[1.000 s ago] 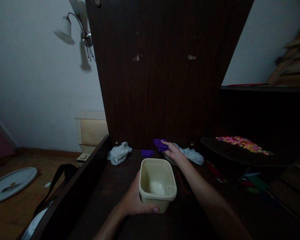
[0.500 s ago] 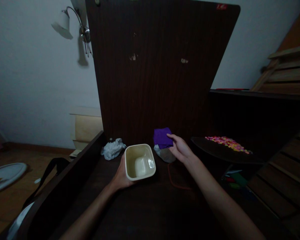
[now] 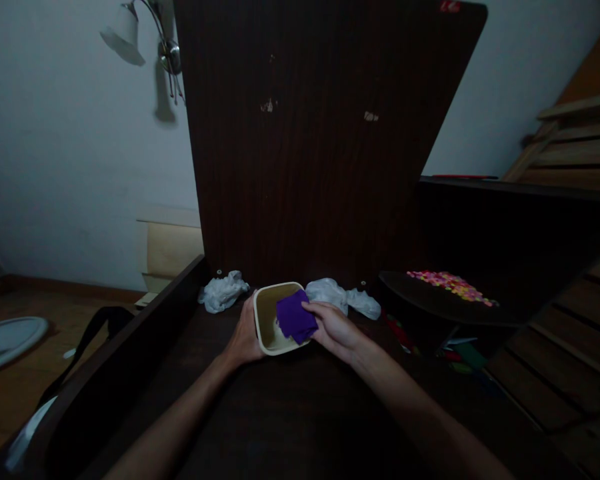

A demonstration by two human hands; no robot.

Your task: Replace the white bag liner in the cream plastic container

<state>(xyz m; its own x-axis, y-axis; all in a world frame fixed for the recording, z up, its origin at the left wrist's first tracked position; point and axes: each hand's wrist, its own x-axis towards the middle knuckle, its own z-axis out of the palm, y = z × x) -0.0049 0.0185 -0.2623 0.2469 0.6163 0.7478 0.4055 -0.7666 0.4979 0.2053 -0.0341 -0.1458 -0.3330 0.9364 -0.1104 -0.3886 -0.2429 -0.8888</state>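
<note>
A cream square plastic container (image 3: 267,313) is tilted with its opening toward me. My left hand (image 3: 245,337) grips it round its left side, the fingers partly hidden behind it. In my right hand (image 3: 333,328) is a folded purple cloth (image 3: 295,315), pinched between thumb and fingers. The cloth lies over the right part of the container's opening and covers much of the inside. Whether it touches the container's inner wall, I cannot tell.
Crumpled whitish plastic bags lie behind the container, one at left (image 3: 223,291) and others at right (image 3: 327,293). A dark upright board (image 3: 305,167) stands behind. Colourful small pieces (image 3: 453,287) sit on a dark shelf at right. A raised edge (image 3: 130,353) borders the left.
My right hand has brought the purple cloth left and down, from beside the container to over its opening. The plastic bags behind it now show more. My left hand keeps its grip.
</note>
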